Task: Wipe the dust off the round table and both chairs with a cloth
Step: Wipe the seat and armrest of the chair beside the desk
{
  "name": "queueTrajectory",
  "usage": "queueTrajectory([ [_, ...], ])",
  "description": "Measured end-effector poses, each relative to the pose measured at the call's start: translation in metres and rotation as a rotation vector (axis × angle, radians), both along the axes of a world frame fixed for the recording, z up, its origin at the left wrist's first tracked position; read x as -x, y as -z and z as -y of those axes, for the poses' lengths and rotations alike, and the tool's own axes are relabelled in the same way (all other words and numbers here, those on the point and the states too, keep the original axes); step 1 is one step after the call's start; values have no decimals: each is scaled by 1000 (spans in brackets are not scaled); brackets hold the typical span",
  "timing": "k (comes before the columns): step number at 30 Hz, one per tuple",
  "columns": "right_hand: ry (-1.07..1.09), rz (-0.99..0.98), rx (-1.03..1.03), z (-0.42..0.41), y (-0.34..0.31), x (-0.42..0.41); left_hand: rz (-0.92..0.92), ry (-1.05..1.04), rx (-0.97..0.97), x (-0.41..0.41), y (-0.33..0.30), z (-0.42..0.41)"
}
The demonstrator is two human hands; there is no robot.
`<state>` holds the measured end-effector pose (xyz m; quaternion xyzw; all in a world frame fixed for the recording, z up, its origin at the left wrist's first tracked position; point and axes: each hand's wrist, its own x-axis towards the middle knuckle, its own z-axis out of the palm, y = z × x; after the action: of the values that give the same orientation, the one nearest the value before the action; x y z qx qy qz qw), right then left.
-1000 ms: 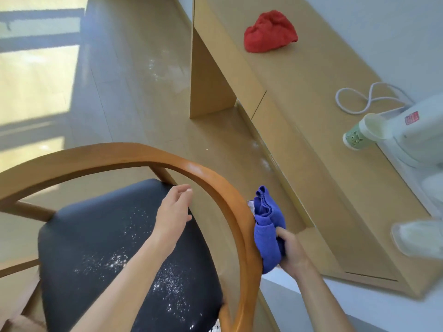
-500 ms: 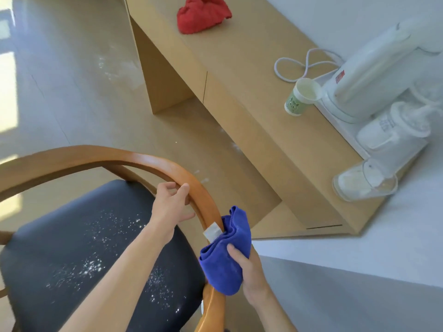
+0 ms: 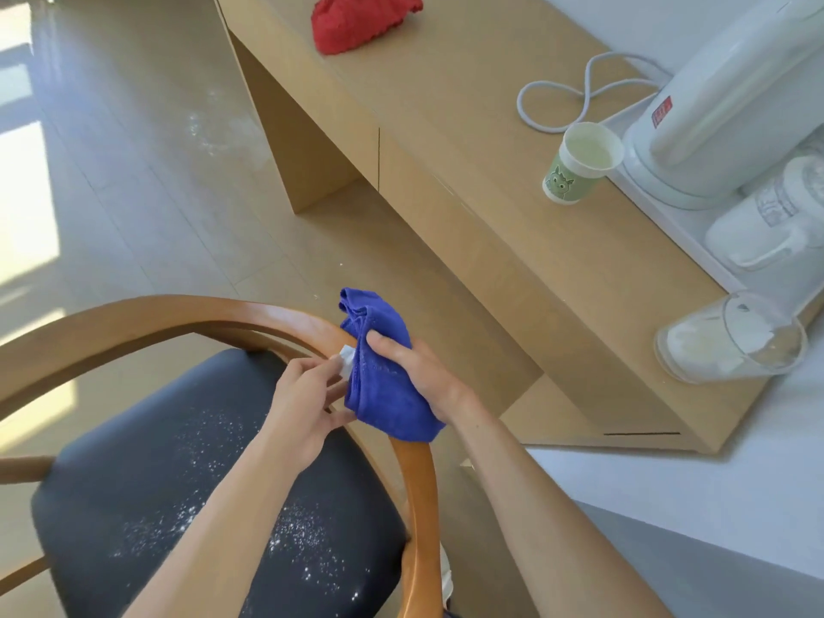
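1. Head view: my right hand (image 3: 414, 372) has fingers curled round the blue cloth (image 3: 383, 385), pressing it down on the curved wooden rail (image 3: 156, 318) of the chair, at its right bend.
2. My left hand (image 3: 303, 408) sits just left of the cloth, fingertips pinching at its white tag (image 3: 345, 359); exact finger lay is partly hidden.
3. Progress, my read: early. Rail wipe is in hand, only this bend is under the cloth.
4. Black seat cushion (image 3: 133, 461) has white dust specks across its middle and near edge, so the seat is not done.
5. Round table and second chair are out of view; I can't tell their status.
6. Off-task: red cloth (image 3: 356, 20) on the far end of the wooden desk (image 3: 446, 140), paper cup (image 3: 579, 162) beside a white appliance (image 3: 735, 91) at right.
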<state>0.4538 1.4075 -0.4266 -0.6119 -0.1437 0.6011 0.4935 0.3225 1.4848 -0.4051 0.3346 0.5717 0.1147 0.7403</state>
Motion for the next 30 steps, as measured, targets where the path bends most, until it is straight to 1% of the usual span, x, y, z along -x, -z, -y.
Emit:
queueTrajectory([
  [6, -219, 18, 22, -66, 0, -17, 36, -34, 64, 1, 5, -6],
  [11, -317, -20, 22, -91, 6, -20, 90, -65, 145, 1, 9, -12],
  [14, -285, -62, -7, -83, 13, -21, 143, -87, 175, 3, 10, -10],
  [18, -206, -109, -63, -61, 21, -20, 170, -38, 129, 4, 7, -7],
  [23, -91, -155, -148, -18, 26, -14, 97, 46, 12, -1, 0, -1],
  [26, 2, -130, -162, 11, 28, -8, 41, -7, -15, -5, -1, 3],
  [30, 106, -128, -150, 44, 34, 3, -5, -9, -59, -7, 5, 11],
])
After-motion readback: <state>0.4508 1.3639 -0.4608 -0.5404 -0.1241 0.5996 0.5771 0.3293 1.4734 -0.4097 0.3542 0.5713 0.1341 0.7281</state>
